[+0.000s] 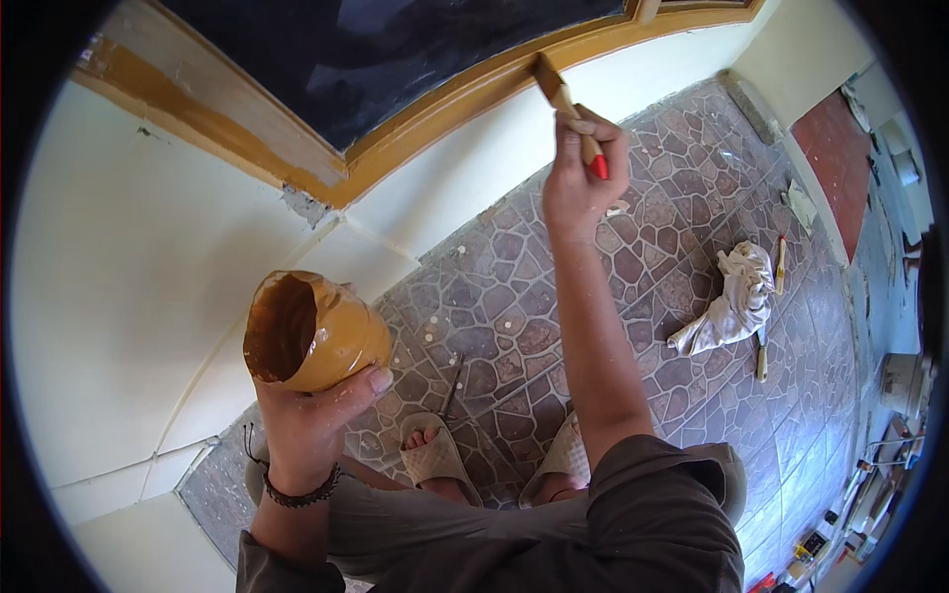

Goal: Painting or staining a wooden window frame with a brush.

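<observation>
My left hand point(311, 415) grips a cut-off plastic container point(348, 341) coated in ochre-brown paint. Its open mouth tilts to the left, and how much paint is inside cannot be seen. In my right hand point(586, 170) is a flat paintbrush point(552, 83) with a wooden handle and a red end. The bristles touch the lower rail of a wooden window frame point(445, 118), which is ochre-brown along this stretch. Dark glass point(415, 59) fills the frame. On the left, the frame's side member point(215, 89) shows a paler, partly coated face.
A crumpled cloth point(734, 296) lies on the stone-patterned tile floor point(667, 215), with a second brush point(781, 265) and a yellow-handled tool point(762, 363) beside it. A thin dark tool point(454, 385) lies near my left slipper point(441, 456). Cream walls point(163, 244) border the frame. Assorted items point(815, 545) stand at lower right.
</observation>
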Action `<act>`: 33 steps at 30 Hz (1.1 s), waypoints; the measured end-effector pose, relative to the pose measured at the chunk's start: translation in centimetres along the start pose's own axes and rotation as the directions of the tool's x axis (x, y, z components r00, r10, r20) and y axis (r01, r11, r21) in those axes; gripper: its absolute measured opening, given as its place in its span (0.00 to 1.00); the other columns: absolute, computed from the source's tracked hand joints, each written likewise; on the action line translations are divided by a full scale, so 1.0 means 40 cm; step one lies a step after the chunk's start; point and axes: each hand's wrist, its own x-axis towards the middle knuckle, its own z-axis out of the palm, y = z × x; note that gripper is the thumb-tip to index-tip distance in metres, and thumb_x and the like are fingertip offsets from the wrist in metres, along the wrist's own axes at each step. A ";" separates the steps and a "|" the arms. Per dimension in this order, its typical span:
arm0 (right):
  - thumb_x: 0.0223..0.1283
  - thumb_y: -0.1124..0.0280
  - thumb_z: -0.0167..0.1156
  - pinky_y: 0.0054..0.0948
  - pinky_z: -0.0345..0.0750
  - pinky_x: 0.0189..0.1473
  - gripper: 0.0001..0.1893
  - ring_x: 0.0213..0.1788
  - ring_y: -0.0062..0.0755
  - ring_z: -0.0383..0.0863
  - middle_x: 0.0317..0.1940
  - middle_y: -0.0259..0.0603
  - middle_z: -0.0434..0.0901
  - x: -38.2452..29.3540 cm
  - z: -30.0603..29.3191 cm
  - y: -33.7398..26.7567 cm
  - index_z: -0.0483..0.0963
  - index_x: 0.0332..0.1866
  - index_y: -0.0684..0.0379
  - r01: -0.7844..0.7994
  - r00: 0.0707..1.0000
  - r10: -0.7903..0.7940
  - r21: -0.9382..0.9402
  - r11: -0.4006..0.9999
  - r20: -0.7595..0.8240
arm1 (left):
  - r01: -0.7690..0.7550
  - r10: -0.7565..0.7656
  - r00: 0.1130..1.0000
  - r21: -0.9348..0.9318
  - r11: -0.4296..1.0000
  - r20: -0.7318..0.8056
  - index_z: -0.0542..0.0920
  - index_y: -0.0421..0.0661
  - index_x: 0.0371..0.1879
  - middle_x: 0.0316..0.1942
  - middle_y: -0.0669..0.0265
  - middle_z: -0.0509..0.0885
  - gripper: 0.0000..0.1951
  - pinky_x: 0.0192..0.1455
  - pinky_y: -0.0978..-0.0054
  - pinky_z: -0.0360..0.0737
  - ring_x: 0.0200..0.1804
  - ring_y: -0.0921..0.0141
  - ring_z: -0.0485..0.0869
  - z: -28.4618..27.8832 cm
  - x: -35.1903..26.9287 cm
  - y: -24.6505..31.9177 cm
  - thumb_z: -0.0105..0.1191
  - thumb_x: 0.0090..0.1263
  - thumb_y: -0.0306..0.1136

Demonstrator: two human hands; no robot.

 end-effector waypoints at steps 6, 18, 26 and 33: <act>0.58 0.84 0.63 0.24 0.77 0.45 0.05 0.39 0.26 0.81 0.38 0.45 0.83 -0.062 0.002 -0.054 0.74 0.33 0.65 -0.241 0.964 0.210 0.206 0.948 0.165 | -0.054 0.054 0.999 -0.029 0.998 -0.006 0.68 0.39 0.63 0.56 0.61 0.79 0.40 0.61 0.68 0.76 0.57 0.67 0.79 -0.003 0.011 -0.011 0.72 0.46 0.21; 0.58 0.84 0.61 0.28 0.83 0.50 0.05 0.42 0.33 0.85 0.39 0.46 0.80 0.138 -0.106 0.000 0.73 0.38 0.67 -0.342 0.851 0.466 0.418 0.842 -0.243 | -0.028 0.029 0.999 -0.017 0.999 0.014 0.70 0.38 0.60 0.52 0.62 0.79 0.37 0.58 0.69 0.77 0.53 0.68 0.80 0.052 0.030 -0.031 0.70 0.46 0.23; 0.59 0.83 0.62 0.23 0.79 0.46 0.05 0.41 0.23 0.80 0.37 0.39 0.79 0.216 -0.132 0.081 0.74 0.38 0.66 -0.259 0.898 0.348 0.315 0.913 -0.269 | -0.034 0.034 0.999 0.000 0.999 -0.005 0.70 0.39 0.60 0.52 0.61 0.79 0.36 0.58 0.69 0.77 0.53 0.68 0.79 0.083 0.055 -0.055 0.69 0.46 0.23; 0.60 0.83 0.64 0.21 0.79 0.47 0.05 0.41 0.23 0.82 0.36 0.39 0.80 0.293 -0.100 0.138 0.75 0.38 0.65 -0.219 0.927 0.267 0.198 0.955 -0.264 | -0.020 0.020 1.000 0.009 1.000 0.021 0.68 0.40 0.61 0.55 0.60 0.77 0.39 0.59 0.68 0.76 0.55 0.67 0.78 0.102 0.052 -0.066 0.70 0.46 0.23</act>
